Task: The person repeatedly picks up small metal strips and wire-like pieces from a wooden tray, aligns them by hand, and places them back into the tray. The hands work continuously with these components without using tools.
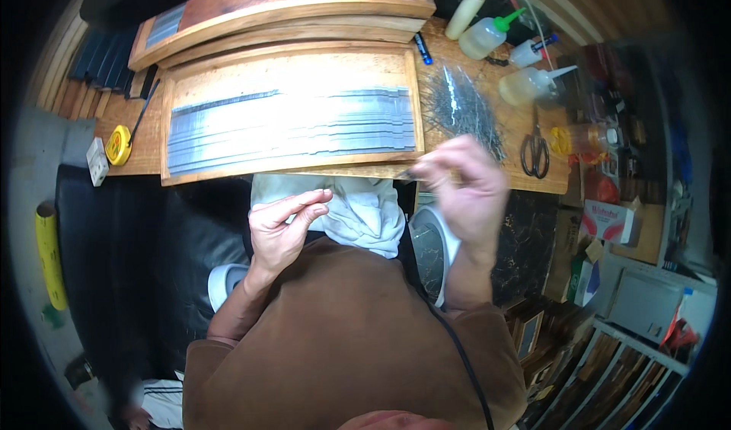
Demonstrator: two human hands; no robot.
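My left hand [283,223] is in front of the bench edge, over the white cloth. Its thumb and fingertips are pressed together, and whatever lies in the pinch is too small to name. To the right, my right hand [466,182] is smeared by motion, its fingers closed. A small dark tip pokes out from them toward the left, its kind unclear. Beyond both hands a shallow wooden tray [417,118] bears rows of thin grey strips [373,125], partly lost in glare. Past my right hand lies a heap of thin dark wire-like pieces [463,108].
More wooden trays [304,15] are stacked behind. At the right are squeeze bottles [483,38], a blue marker [423,47] and black scissors [534,156]. A yellow tape measure [119,144] sits left. A white cloth [373,217] hangs below the bench edge. Another person [156,403] shows lower left.
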